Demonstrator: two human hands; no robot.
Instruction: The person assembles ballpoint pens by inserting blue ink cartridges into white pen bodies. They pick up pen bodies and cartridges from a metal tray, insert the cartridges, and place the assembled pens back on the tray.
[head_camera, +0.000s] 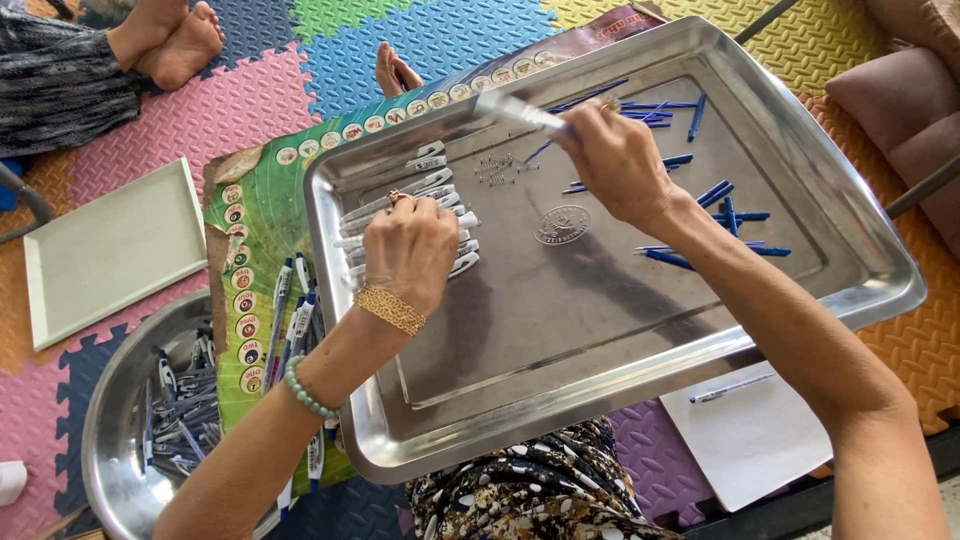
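Tray: a large rectangular steel tray (800, 150) with a raised rim fills the middle and right of the frame; a round embossed mark sits near its centre.
Pen barrels: a row of pale, clear-and-white pen barrels (440, 190) with clips lies side by side in the tray's left part, ends pointing toward the upper right.
Held pen barrel: one clear barrel (520, 110) is lifted above the tray at upper centre, tilted, its far end toward the upper left; it looks blurred.
Refills: thin blue refills (725, 215) lie scattered across the tray's right part, some crossing each other.
Springs: a small cluster of tiny metal springs (500, 168) lies on the tray floor between the barrels and the refills.
Left hand: the left hand (410, 250), with a ring, a gold bracelet and a green bead band at the wrist, rests palm down on the row of barrels; its fingers are curled over them, and whether they grip one cannot be told.
Right hand: the right hand (615, 160) hovers over the tray's upper middle, fingers pinched narrow around the held pen barrel, with a blue refill at the fingertips.
Bowl: a round steel bowl (105, 430) at lower left holds assembled pens.
Loose pens: several finished pens (290, 320) lie on a green printed sheet (265, 190) just left of the tray.
Floor: coloured foam mats (250, 90) lie beneath; another person's bare feet (170, 40) show at upper left.
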